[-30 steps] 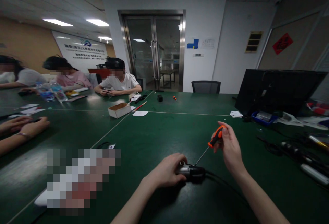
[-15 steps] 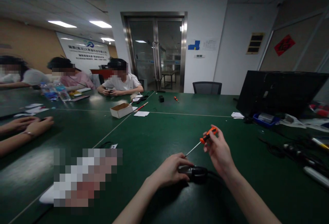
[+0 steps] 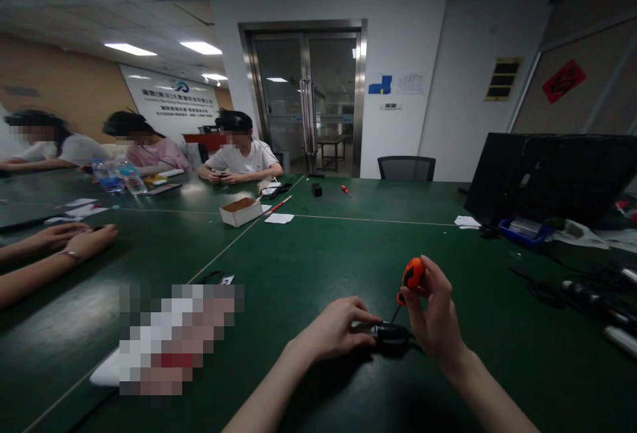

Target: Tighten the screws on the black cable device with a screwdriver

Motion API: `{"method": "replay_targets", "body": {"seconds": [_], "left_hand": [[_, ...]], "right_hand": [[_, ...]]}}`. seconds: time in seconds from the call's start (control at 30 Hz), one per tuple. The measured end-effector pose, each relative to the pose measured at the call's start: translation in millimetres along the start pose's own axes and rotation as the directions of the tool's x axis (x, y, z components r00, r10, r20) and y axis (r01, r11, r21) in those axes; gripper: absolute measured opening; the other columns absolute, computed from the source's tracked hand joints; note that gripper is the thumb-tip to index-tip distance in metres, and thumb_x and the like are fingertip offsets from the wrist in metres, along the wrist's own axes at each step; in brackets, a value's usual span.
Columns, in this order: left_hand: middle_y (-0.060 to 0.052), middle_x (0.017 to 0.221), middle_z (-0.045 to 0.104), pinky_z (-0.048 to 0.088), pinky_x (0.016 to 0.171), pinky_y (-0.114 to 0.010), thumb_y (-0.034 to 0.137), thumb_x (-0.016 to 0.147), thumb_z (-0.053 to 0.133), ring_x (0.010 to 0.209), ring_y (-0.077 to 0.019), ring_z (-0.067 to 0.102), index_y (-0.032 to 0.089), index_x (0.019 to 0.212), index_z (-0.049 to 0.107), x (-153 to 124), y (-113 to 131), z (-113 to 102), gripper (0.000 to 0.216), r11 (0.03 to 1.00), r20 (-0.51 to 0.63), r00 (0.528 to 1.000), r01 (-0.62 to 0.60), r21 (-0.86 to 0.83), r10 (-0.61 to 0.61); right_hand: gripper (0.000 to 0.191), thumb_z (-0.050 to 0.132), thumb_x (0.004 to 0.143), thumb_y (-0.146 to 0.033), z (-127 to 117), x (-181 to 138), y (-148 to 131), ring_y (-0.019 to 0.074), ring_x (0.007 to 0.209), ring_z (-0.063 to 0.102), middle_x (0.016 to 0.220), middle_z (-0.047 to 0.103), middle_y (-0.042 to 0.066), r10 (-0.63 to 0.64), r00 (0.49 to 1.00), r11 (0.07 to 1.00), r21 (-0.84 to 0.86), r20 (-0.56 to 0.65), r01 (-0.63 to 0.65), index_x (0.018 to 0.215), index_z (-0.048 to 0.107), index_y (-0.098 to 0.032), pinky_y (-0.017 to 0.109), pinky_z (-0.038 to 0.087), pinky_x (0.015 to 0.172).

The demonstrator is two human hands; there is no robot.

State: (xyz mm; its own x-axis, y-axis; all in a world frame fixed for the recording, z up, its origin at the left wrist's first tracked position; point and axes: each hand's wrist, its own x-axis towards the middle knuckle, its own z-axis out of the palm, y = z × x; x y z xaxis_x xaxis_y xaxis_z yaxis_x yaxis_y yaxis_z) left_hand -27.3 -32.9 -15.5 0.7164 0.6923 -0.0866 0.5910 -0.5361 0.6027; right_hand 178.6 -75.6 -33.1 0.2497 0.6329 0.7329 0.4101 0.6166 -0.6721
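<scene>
My left hand [image 3: 343, 327] is closed around a black corded device [image 3: 391, 338], holding it down on the green table. The device has a rounded dark body and a cable running off to the right; its exact kind is unclear. An orange-and-black screwdriver [image 3: 413, 275] is gripped by the handle in my right hand [image 3: 438, 313], just right of the device. The screwdriver slants steeply, its thin shaft pointing down toward the device's upper side. Whether the tip sits in a screw cannot be seen.
A monitor [image 3: 552, 181], a blue tray [image 3: 525, 231] and black cables [image 3: 587, 297] occupy the right side. An open white box [image 3: 241, 213] and a small screwdriver [image 3: 346, 190] lie farther back. Another person's hands [image 3: 74, 241] rest at left, beyond a blurred-out object [image 3: 169, 340].
My right hand has tipped the screwdriver more upright and brought its shaft rightward and down to the device's top. My left hand keeps its hold. The view has shifted slightly.
</scene>
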Motion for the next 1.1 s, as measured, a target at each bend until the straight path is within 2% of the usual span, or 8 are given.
{"method": "replay_targets", "body": {"seconds": [0.1, 0.17, 0.23, 0.33, 0.5, 0.87, 1.1], "left_hand": [[-0.006, 0.114, 0.067, 0.044, 0.092, -0.033, 0.035, 0.088, 0.074, 0.106, -0.0258, 0.063, 0.031, 0.126, 0.074, -0.6, -1.2, -0.4, 0.038, 0.999, 0.023, 0.999, -0.031, 0.035, 0.030], [-0.005, 0.113, 0.067, 0.044, 0.092, -0.032, 0.034, 0.089, 0.074, 0.104, -0.0246, 0.063, 0.031, 0.124, 0.075, -0.9, -1.9, -0.7, 0.036, 0.998, 0.033, 0.998, -0.049, 0.048, 0.048], [-0.004, 0.111, 0.067, 0.045, 0.090, -0.031, 0.033, 0.089, 0.074, 0.102, -0.0238, 0.063, 0.031, 0.122, 0.075, -1.3, -1.9, -1.2, 0.034, 0.997, 0.034, 0.998, -0.061, 0.056, 0.060], [-0.003, 0.108, 0.067, 0.044, 0.085, -0.029, 0.033, 0.089, 0.073, 0.098, -0.0227, 0.063, 0.031, 0.120, 0.076, -1.4, -0.9, -2.2, 0.031, 0.995, 0.043, 0.997, -0.075, 0.073, 0.072], [-0.001, 0.102, 0.066, 0.042, 0.073, -0.026, 0.033, 0.084, 0.077, 0.091, -0.0203, 0.063, 0.030, 0.111, 0.079, -0.6, -0.1, -3.3, 0.027, 0.993, 0.061, 0.995, -0.080, 0.085, 0.075], [-0.003, 0.112, 0.067, 0.046, 0.087, -0.031, 0.034, 0.087, 0.076, 0.104, -0.0242, 0.062, 0.034, 0.121, 0.076, 0.5, -6.4, 0.9, 0.034, 0.990, 0.039, 0.992, -0.122, 0.074, 0.119], [-0.003, 0.113, 0.066, 0.046, 0.090, -0.031, 0.029, 0.085, 0.077, 0.105, -0.0233, 0.062, 0.029, 0.110, 0.079, 3.8, -7.6, 4.4, 0.025, 0.986, 0.017, 0.988, -0.155, 0.060, 0.154]], "right_hand": [[0.047, 0.064, 0.094, -0.027, 3.9, 0.8, -1.9, 0.0152, 0.062, 0.064, 0.091, 0.068, 0.002, -0.236, 0.972, 0.965, -0.113, 0.011, 0.236, 0.139, 0.049, -0.030, 0.029, 0.059, 0.056], [0.054, 0.055, 0.100, -0.024, 5.6, 3.3, -7.5, 0.0131, 0.054, 0.061, 0.088, 0.068, 0.002, -0.403, 0.913, 0.895, -0.182, 0.067, 0.408, 0.151, 0.037, -0.029, 0.025, 0.056, 0.049], [0.059, 0.048, 0.103, -0.023, 6.0, 5.6, -13.8, 0.0125, 0.051, 0.059, 0.086, 0.068, 0.002, -0.480, 0.868, 0.838, -0.224, 0.129, 0.497, 0.159, 0.026, -0.027, 0.023, 0.055, 0.046], [0.062, 0.044, 0.106, -0.022, 5.3, 7.4, -20.3, 0.0134, 0.052, 0.061, 0.084, 0.067, 0.003, -0.496, 0.852, 0.817, -0.242, 0.167, 0.523, 0.162, 0.019, -0.025, 0.023, 0.055, 0.046], [0.060, 0.044, 0.107, -0.025, 5.9, 7.2, -21.8, 0.0141, 0.053, 0.064, 0.089, 0.066, 0.005, -0.503, 0.853, 0.812, -0.262, 0.138, 0.521, 0.162, 0.019, -0.025, 0.026, 0.059, 0.048], [0.055, 0.039, 0.109, -0.027, 8.2, 5.9, -20.0, 0.0150, 0.053, 0.063, 0.083, 0.065, 0.003, -0.485, 0.856, 0.811, -0.274, 0.180, 0.517, 0.160, 0.022, -0.023, 0.025, 0.055, 0.046], [0.051, 0.036, 0.109, -0.029, 12.0, 6.6, -22.3, 0.0146, 0.052, 0.062, 0.081, 0.064, 0.001, -0.475, 0.854, 0.813, -0.267, 0.211, 0.518, 0.159, 0.022, -0.024, 0.024, 0.053, 0.045]]}}
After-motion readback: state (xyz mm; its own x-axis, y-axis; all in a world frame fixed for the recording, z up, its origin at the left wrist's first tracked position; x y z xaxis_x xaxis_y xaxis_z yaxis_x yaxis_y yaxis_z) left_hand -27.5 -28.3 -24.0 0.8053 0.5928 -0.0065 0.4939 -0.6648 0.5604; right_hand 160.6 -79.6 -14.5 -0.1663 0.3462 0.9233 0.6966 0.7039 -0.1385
